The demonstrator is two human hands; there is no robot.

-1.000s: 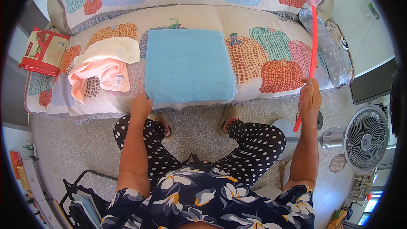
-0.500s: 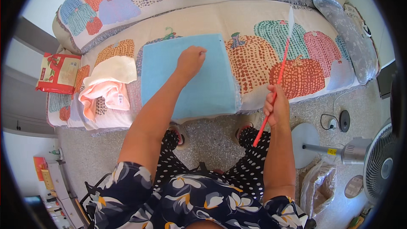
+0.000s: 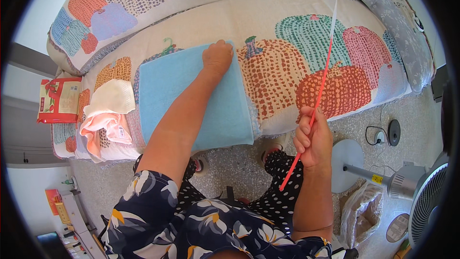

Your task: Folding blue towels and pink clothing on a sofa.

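A light blue towel (image 3: 172,84) lies spread flat on the sofa seat in front of me. My left hand (image 3: 218,57) is closed at its far right corner, fingers curled down over the fabric; the fingertips are partly hidden. In my right hand (image 3: 312,136), held to the right of the towel, is a long thin red stick (image 3: 322,91) with a pale pointed tip. It slants upward and away, its lower end over my right thigh. The stick is apart from the towel.
Left of the towel lie a crumpled pink and cream cloth (image 3: 110,110) and a red and beige package (image 3: 60,100). A grey bolster (image 3: 393,31) lies at the far right. A fan (image 3: 429,206) and a plastic-lined bin (image 3: 362,216) stand on the floor at right.
My left hand has moved from over the towel to its far right corner. The stick is still in my right hand, turned slightly. The whole view has tilted a little.
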